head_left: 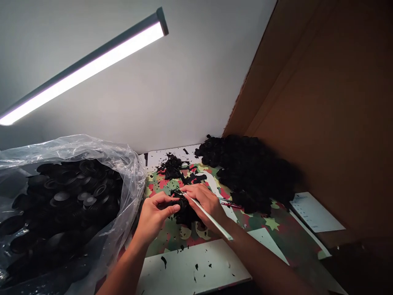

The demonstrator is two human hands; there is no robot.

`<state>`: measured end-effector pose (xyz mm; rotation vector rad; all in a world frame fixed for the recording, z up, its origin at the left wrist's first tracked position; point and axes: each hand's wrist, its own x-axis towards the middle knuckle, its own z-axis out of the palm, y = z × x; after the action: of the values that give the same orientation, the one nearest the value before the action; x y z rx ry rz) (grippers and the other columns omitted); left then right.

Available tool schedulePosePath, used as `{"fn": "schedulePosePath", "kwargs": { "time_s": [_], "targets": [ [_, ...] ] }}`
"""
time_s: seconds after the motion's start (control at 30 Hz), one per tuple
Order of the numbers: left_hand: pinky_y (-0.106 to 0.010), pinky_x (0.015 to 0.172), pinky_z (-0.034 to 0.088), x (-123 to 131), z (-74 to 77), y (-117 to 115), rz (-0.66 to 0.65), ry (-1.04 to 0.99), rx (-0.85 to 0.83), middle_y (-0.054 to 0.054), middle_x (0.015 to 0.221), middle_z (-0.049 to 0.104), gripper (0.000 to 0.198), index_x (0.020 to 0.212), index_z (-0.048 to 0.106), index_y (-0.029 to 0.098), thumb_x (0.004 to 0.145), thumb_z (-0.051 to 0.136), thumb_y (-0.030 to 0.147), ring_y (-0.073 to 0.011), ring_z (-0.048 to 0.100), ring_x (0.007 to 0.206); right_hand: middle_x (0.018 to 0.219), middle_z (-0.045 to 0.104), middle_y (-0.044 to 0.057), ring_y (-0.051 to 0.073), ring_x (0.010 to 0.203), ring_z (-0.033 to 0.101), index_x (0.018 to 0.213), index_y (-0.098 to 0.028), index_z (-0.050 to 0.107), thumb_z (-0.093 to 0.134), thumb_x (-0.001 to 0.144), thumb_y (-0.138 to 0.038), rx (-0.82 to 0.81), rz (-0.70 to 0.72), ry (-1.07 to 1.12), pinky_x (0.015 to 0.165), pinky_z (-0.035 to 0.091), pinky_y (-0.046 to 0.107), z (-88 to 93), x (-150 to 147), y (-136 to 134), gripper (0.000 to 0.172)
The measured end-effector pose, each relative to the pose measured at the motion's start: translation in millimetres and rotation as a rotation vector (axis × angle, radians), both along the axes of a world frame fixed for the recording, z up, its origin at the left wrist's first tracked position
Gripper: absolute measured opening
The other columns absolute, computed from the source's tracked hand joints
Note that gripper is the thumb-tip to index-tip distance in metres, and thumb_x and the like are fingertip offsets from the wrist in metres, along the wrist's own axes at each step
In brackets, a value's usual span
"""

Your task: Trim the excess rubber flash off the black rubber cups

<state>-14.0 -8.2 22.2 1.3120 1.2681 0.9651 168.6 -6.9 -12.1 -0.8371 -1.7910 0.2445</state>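
Note:
Pinched between the thumb and fingers of my left hand (155, 213) is a small black part, mostly hidden by the fingers. My right hand (206, 203) is closed around a long, thin white-handled tool (211, 219); its working tip meets the black part and cannot be made out. Both hands are close together over the camouflage-patterned mat (172, 246). Dark scraps (187, 217) lie directly under them. Beyond the fingers sits a heap of black trimmings (173, 166).
On the left stands a clear plastic bag (133, 172) full of round black parts (67, 196). A large pile of black pieces (254, 172) lies at the back right, near a cardboard panel (322, 114). A white board (190, 270) is in front, and a lit tube lamp (92, 69) hangs above.

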Motion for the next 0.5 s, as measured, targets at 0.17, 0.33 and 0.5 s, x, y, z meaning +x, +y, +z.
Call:
{"fn": "schedulePosePath", "kwargs": {
  "time_s": [0.17,0.33,0.5],
  "targets": [
    [-0.023,0.05,0.036,-3.5,-3.8,1.1,0.005,-0.071,-0.018,0.0,0.063,0.056,0.026,0.077,0.083,0.019,0.06,0.086,0.038,-0.0105,0.048,0.052,0.101,0.078,0.005,0.02,0.091,0.074,0.088,-0.023,0.063,0.059,0.095,-0.023,-0.281,0.046,0.265,0.084,0.057,0.035,7.2,4.4,-2.1,0.009],
    [-0.024,0.055,0.04,-3.1,-3.6,2.2,0.029,-0.145,0.018,-0.003,0.068,0.062,0.028,0.081,0.083,0.018,0.058,0.088,0.034,-0.0137,0.053,0.06,0.073,0.071,0.001,0.018,0.064,0.067,0.083,-0.022,0.063,0.062,0.092,-0.037,-0.502,-0.021,0.419,0.062,0.053,0.028,4.1,6.1,0.2,0.018],
    [-0.025,0.059,0.042,-2.6,-5.4,1.9,0.035,-0.166,0.055,-0.003,0.068,0.063,0.024,0.078,0.083,0.018,0.059,0.088,0.033,-0.0148,0.054,0.064,0.067,0.058,-0.002,0.014,0.061,0.054,0.076,-0.021,0.059,0.063,0.088,-0.042,-0.572,-0.045,0.457,0.057,0.042,0.025,8.7,9.0,-0.2,0.024]
  ]
}}
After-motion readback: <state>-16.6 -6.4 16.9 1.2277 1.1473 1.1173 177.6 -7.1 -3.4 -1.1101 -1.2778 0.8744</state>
